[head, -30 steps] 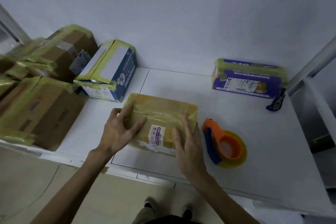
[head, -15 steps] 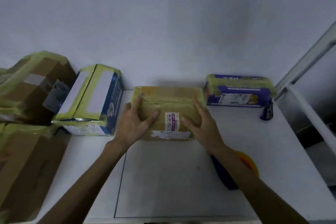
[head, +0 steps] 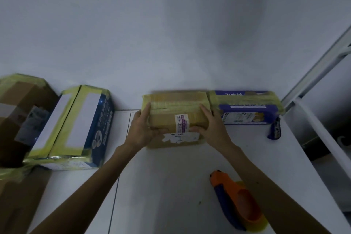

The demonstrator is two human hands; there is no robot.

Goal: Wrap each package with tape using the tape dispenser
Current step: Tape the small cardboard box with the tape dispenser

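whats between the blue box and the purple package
Head view: the brown taped package, left hand and right hand on its ends, close beside the purple package; bare table between it and the blue box.

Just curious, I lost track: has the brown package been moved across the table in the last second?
Yes. The package went from beside the tape dispenser back toward the wall, and now sits next to the purple box.
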